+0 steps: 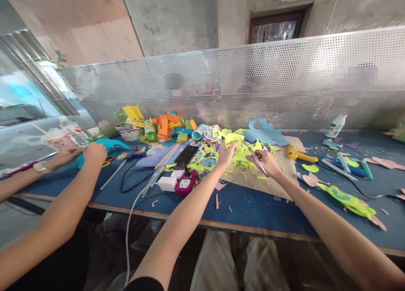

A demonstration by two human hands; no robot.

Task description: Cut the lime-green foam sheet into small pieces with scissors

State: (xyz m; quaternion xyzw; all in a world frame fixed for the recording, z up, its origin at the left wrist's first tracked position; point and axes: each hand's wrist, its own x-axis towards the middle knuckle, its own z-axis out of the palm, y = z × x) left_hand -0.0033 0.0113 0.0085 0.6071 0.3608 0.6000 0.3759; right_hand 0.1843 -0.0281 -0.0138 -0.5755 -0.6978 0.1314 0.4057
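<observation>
My left hand [226,154] is closed on a bright yellow-green sheet [233,139], thin like paper or foam; which of these I cannot tell. My right hand [266,163] grips a pair of scissors [261,168], their blades pointing up and left toward the sheet. Whether the blades touch it is not clear. Beneath both hands lies a heap of yellow-green scraps [242,157], partly over a sheet of brown paper [275,178]. A light-blue cut-out piece [265,133] rests just behind them.
On the left, a co-worker's hands [95,152] hold a blue piece [111,145]. A magenta power socket [185,183] with a white cable and a black phone [186,154] lie left of me. A yellow glue gun [302,156] and white bottle [336,125] are to the right; a perforated screen [209,80] stands behind.
</observation>
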